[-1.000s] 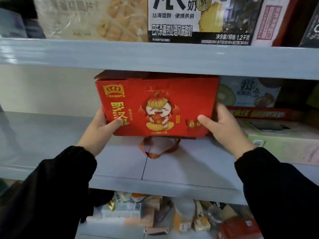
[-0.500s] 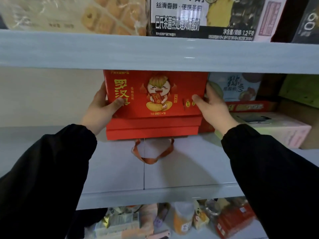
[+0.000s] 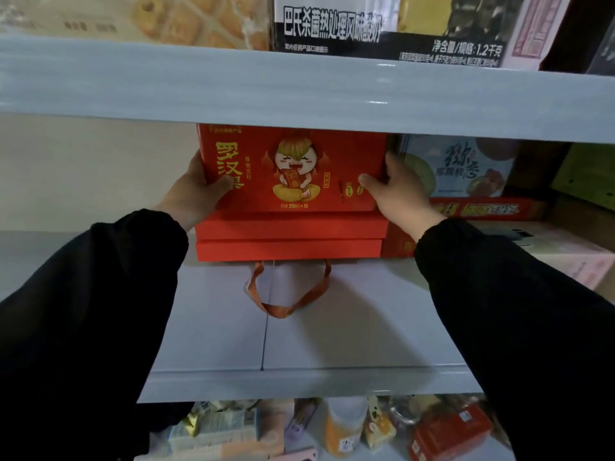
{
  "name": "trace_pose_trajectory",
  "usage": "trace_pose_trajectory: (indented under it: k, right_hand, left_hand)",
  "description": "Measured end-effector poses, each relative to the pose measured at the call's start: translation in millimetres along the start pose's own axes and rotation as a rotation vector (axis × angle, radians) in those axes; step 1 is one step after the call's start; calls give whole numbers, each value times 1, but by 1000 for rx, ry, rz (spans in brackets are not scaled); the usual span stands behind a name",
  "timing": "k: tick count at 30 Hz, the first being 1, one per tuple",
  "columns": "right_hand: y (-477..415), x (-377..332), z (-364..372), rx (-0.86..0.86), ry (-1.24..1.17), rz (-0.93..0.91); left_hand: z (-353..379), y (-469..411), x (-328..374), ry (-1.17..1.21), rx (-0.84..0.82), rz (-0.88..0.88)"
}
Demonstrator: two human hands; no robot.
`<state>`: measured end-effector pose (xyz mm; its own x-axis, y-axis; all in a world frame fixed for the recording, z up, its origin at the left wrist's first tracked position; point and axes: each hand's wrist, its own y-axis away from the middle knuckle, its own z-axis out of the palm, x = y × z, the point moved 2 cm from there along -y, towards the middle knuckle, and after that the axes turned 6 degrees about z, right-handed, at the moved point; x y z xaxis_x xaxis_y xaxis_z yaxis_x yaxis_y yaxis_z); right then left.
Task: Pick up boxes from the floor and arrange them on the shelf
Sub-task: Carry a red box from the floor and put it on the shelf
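A red box (image 3: 293, 168) with yellow characters and a cartoon figure sits on two flat red boxes (image 3: 289, 237) at the back of the middle shelf (image 3: 299, 374). My left hand (image 3: 196, 191) grips its left end, thumb on the front face. My right hand (image 3: 396, 191) grips its right end, thumb on the front and fingers round the side. An orange ribbon handle (image 3: 286, 301) from the flat boxes lies on the shelf board. The box's top is hidden behind the upper shelf edge (image 3: 299, 88).
Right of the red stack stand a fruit-print box (image 3: 466, 168), a long red box (image 3: 489, 209) and a pale pink box (image 3: 565, 257). The upper shelf carries a biscuit carton (image 3: 149, 18) and a black-and-white carton (image 3: 382, 31). Small packages (image 3: 332, 427) fill the shelf below.
Both hands carried the red box from the shelf's front to the back and set it on the two flat red boxes. The view has moved closer.
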<state>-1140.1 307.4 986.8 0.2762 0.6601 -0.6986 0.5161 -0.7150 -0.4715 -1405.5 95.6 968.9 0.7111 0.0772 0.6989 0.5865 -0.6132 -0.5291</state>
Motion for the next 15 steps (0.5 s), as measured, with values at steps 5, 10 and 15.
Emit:
trace_pose_trajectory:
  k: [5,10,15]
  right_hand:
    - [-1,1,8,-41,23,41]
    - [-6,3,4,-52,-3,56]
    - [-10,7,-4,-4,-9,98]
  left_hand:
    - [-1,-5,-10,39,-48,-58]
    - [3,-6,-14,186,44,-97]
    - [10,-9,-10,204,107,-82]
